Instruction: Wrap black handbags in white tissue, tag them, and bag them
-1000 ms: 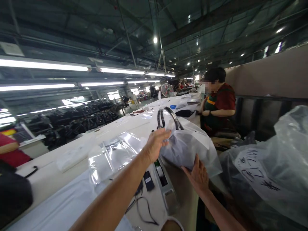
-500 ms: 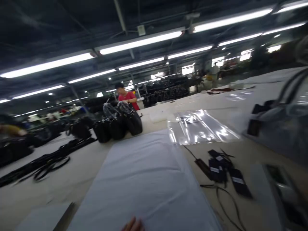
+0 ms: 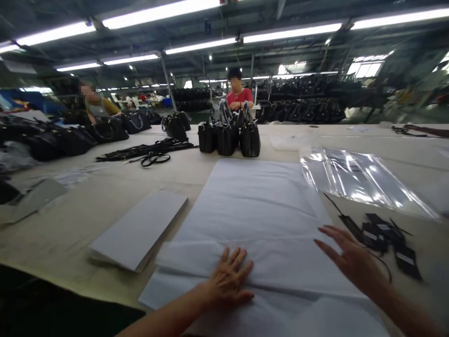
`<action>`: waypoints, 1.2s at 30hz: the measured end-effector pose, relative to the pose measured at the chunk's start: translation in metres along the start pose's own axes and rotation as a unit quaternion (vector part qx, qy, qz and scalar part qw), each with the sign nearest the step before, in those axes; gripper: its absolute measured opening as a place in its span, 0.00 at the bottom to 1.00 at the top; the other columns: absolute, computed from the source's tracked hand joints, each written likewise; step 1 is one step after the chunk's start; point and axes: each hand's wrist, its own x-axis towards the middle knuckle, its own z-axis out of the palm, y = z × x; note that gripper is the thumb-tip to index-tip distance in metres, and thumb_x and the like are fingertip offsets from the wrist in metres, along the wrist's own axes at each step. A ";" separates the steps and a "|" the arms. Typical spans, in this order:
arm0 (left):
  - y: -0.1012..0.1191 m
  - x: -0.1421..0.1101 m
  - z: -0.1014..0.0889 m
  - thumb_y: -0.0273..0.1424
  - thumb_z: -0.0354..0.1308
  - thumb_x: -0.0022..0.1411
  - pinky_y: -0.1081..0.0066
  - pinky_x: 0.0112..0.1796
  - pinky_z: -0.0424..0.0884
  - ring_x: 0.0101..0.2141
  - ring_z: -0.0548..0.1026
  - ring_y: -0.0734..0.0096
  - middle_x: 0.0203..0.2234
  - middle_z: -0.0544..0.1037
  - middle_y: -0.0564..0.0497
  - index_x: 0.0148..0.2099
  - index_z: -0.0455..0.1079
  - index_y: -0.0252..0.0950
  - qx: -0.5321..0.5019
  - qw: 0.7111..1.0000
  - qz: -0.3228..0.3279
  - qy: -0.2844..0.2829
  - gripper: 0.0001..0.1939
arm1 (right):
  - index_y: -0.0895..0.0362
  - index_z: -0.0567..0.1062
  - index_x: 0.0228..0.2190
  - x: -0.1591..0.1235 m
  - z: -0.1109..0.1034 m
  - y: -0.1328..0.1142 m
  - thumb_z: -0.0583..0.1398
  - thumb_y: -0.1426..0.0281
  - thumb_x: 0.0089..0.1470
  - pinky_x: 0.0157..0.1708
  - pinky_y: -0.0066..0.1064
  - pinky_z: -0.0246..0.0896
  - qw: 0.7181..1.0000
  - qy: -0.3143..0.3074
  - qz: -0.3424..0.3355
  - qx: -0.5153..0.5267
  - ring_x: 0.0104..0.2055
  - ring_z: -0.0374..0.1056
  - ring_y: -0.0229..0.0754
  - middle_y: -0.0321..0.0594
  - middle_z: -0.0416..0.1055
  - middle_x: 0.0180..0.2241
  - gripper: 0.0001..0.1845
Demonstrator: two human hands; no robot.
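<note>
A stack of thin white sheets, like tissue paper, lies wrinkled on the table in front of me. My left hand rests flat on its near part, fingers spread. Over the stack's right side is my right hand, its fingers apart and nothing in them; whether it touches the sheets I cannot tell. Black tags with cords lie just right of that hand. Beyond them are clear plastic bags, lying flat and shiny.
Left of the sheets lies a pile of white boards. Black straps and black handbags stand or lie farther back. A person in red is across the table; another person in yellow is at the far left.
My view has turned right and levelled, bringing the white boards and both forearms into sight. My left hand shows fully on the sheets, and my right hand has come into view.
</note>
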 end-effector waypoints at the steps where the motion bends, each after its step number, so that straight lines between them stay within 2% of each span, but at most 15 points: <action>1: 0.001 -0.008 0.001 0.56 0.42 0.59 0.41 0.57 0.46 0.62 0.47 0.46 0.62 0.50 0.37 0.65 0.46 0.40 -0.013 1.000 0.001 0.000 0.38 | 0.54 0.73 0.44 -0.011 0.016 -0.021 0.50 0.47 0.55 0.45 0.43 0.65 0.999 -0.048 -0.014 0.004 0.47 0.67 0.51 0.48 0.68 0.48 0.28; 4: 0.001 -0.035 0.006 0.54 0.43 0.61 0.45 0.59 0.47 0.62 0.49 0.50 0.62 0.53 0.38 0.65 0.48 0.37 -0.027 0.999 -0.003 0.016 0.37 | 0.56 0.71 0.47 -0.046 0.063 -0.070 0.50 0.51 0.56 0.47 0.45 0.63 0.989 -0.142 -0.016 -0.043 0.50 0.65 0.52 0.49 0.68 0.50 0.27; 7: -0.004 -0.054 0.007 0.45 0.46 0.64 0.51 0.59 0.52 0.61 0.54 0.54 0.60 0.58 0.40 0.62 0.53 0.34 -0.018 0.999 -0.012 0.037 0.29 | 0.56 0.71 0.49 -0.070 0.087 -0.092 0.53 0.56 0.56 0.49 0.48 0.59 0.983 -0.148 -0.011 -0.109 0.52 0.63 0.54 0.50 0.67 0.51 0.24; 10: -0.015 -0.053 -0.005 0.37 0.50 0.64 0.51 0.58 0.51 0.61 0.53 0.55 0.59 0.60 0.40 0.60 0.56 0.34 0.006 0.997 -0.051 0.065 0.25 | 0.56 0.71 0.49 -0.082 0.090 -0.098 0.53 0.60 0.57 0.50 0.47 0.58 0.983 -0.120 -0.012 -0.141 0.53 0.62 0.53 0.49 0.67 0.51 0.21; 13: -0.031 -0.035 -0.028 0.38 0.59 0.56 0.49 0.58 0.46 0.62 0.49 0.50 0.61 0.54 0.35 0.63 0.49 0.33 0.011 0.983 -0.172 0.063 0.37 | 0.56 0.70 0.48 -0.090 0.088 -0.102 0.51 0.63 0.59 0.51 0.46 0.57 0.984 -0.089 -0.017 -0.154 0.53 0.61 0.52 0.49 0.67 0.51 0.19; 16: -0.047 -0.016 -0.050 0.45 0.65 0.45 0.52 0.52 0.57 0.56 0.60 0.47 0.55 0.63 0.34 0.59 0.56 0.32 -0.011 0.972 -0.234 0.012 0.43 | 0.57 0.71 0.48 -0.098 0.090 -0.106 0.49 0.65 0.60 0.52 0.46 0.56 0.987 -0.064 -0.021 -0.149 0.52 0.61 0.51 0.49 0.67 0.50 0.19; 19: -0.057 -0.002 -0.063 0.46 0.67 0.40 0.57 0.46 0.63 0.44 0.71 0.52 0.40 0.75 0.42 0.48 0.65 0.34 -0.013 0.972 -0.230 -0.038 0.34 | 0.58 0.71 0.46 -0.104 0.092 -0.108 0.48 0.66 0.60 0.51 0.45 0.58 0.990 -0.041 -0.019 -0.131 0.50 0.63 0.50 0.49 0.69 0.47 0.19; 22: -0.055 0.007 -0.068 0.41 0.67 0.41 0.64 0.39 0.66 0.34 0.74 0.60 0.28 0.76 0.51 0.36 0.69 0.36 -0.002 0.974 -0.204 -0.095 0.21 | 0.61 0.70 0.46 -0.104 0.082 -0.114 0.48 0.65 0.60 0.49 0.43 0.60 0.993 0.013 -0.025 -0.111 0.50 0.64 0.49 0.52 0.68 0.47 0.19; 24: -0.048 0.008 -0.070 0.37 0.66 0.43 0.69 0.34 0.66 0.31 0.74 0.63 0.25 0.75 0.53 0.28 0.69 0.36 0.013 0.979 -0.167 -0.118 0.13 | 0.61 0.69 0.47 -0.100 0.068 -0.122 0.49 0.65 0.61 0.51 0.45 0.58 0.993 0.058 -0.036 -0.101 0.52 0.62 0.50 0.53 0.67 0.49 0.19; 26: -0.037 0.003 -0.070 0.33 0.64 0.46 0.70 0.35 0.66 0.34 0.73 0.64 0.30 0.75 0.52 0.26 0.69 0.36 0.032 0.986 -0.114 -0.117 0.08 | 0.61 0.68 0.48 -0.092 0.049 -0.135 0.50 0.67 0.61 0.55 0.47 0.53 0.990 0.088 -0.063 -0.093 0.56 0.58 0.49 0.52 0.65 0.51 0.17; 28: -0.024 -0.006 -0.068 0.27 0.60 0.50 0.70 0.38 0.66 0.40 0.72 0.64 0.38 0.74 0.51 0.30 0.70 0.37 0.056 0.992 -0.056 -0.099 0.02 | 0.60 0.68 0.49 -0.080 0.030 -0.150 0.51 0.69 0.61 0.58 0.48 0.47 0.986 0.098 -0.106 -0.088 0.58 0.56 0.48 0.50 0.65 0.52 0.17; 30: -0.012 -0.019 -0.064 0.21 0.53 0.55 0.68 0.41 0.66 0.41 0.71 0.65 0.43 0.73 0.49 0.35 0.71 0.38 0.085 0.993 -0.003 -0.083 0.09 | 0.59 0.67 0.49 -0.066 0.016 -0.164 0.51 0.69 0.61 0.60 0.49 0.41 0.980 0.085 -0.158 -0.084 0.59 0.54 0.47 0.47 0.66 0.52 0.16; 32: -0.002 -0.032 -0.057 0.18 0.46 0.59 0.63 0.41 0.66 0.40 0.71 0.63 0.43 0.72 0.46 0.38 0.70 0.36 0.116 0.989 0.038 -0.077 0.14 | 0.58 0.68 0.49 -0.050 0.008 -0.178 0.51 0.68 0.61 0.62 0.51 0.35 0.974 0.047 -0.205 -0.079 0.60 0.54 0.47 0.44 0.67 0.51 0.16; 34: 0.005 -0.043 -0.049 0.18 0.44 0.61 0.60 0.41 0.66 0.39 0.71 0.60 0.42 0.73 0.43 0.38 0.70 0.35 0.141 0.984 0.072 -0.077 0.14 | 0.58 0.70 0.47 -0.036 0.006 -0.190 0.51 0.65 0.62 0.62 0.52 0.29 0.968 -0.016 -0.237 -0.080 0.59 0.55 0.48 0.44 0.70 0.48 0.16; 36: 0.008 -0.054 -0.039 0.19 0.44 0.62 0.59 0.40 0.67 0.38 0.71 0.59 0.44 0.72 0.41 0.40 0.69 0.33 0.186 0.974 0.111 -0.063 0.13 | 0.59 0.73 0.42 -0.025 0.007 -0.199 0.50 0.62 0.62 0.62 0.51 0.26 0.961 -0.105 -0.234 -0.104 0.54 0.62 0.48 0.44 0.74 0.40 0.17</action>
